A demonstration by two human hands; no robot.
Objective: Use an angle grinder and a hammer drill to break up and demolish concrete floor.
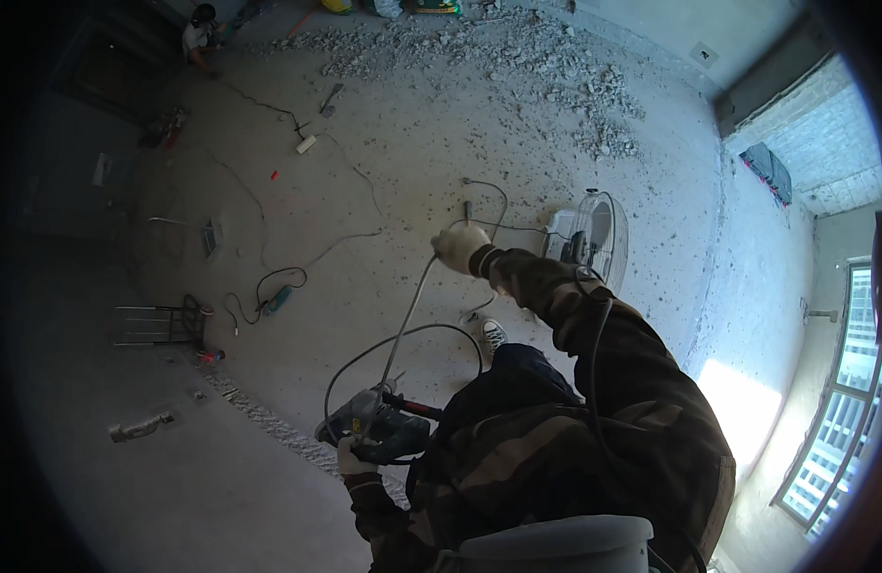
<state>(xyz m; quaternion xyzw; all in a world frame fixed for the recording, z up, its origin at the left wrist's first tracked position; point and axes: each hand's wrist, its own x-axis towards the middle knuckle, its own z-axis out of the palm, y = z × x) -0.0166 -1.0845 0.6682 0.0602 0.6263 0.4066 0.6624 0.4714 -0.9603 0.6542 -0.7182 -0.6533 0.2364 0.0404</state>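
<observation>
My left hand, in a white glove, is closed around the dark rotary hammer, held at my left side near the bottom of the view; it has a red-and-black side handle. My right hand, also gloved, reaches out with its fingers closed on a grey cable, which runs taut down toward the tool. A looped black cord hangs round the tool, and another runs over my right sleeve. Just beyond my right hand lie plugs and cords on the floor, beside a standing metal fan. My sneaker shows below.
Rubble covers the back floor. A co-worker crouches at the far left. A teal power tool, a white block, trailing cords and a metal rack lie leftward. A chiselled channel crosses the floor. A window is right.
</observation>
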